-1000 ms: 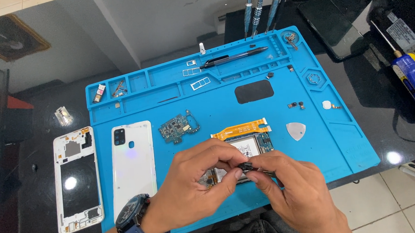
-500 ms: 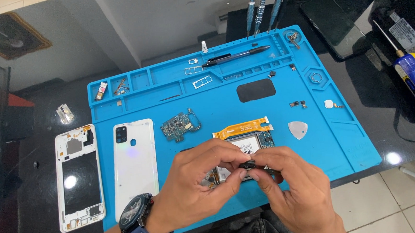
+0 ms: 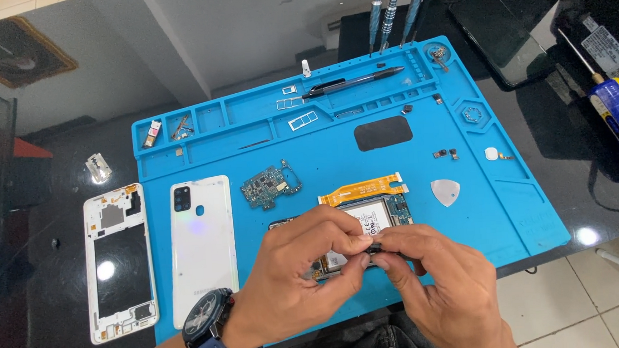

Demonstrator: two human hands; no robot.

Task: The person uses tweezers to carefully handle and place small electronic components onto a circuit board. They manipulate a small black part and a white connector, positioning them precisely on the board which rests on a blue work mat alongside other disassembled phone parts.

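A work mat [image 3: 512, 204] lies on the counter [image 3: 57, 139]; on the mat's left part lies a phone back cover [image 3: 203, 248], and left of that, off the mat, a phone mid-frame [image 3: 118, 261]; right of the cover sits a circuit board [image 3: 271, 186]; right of the board lies a flex cable [image 3: 364, 189], with an opened phone body [image 3: 380, 213] just in front of it; a pick [image 3: 445, 192] lies right of the cable; a pen-shaped tool [image 3: 354, 83] rests in the mat's rear trays; both hands meet over the phone body, left hand [image 3: 301, 268] beside right hand [image 3: 438, 281].
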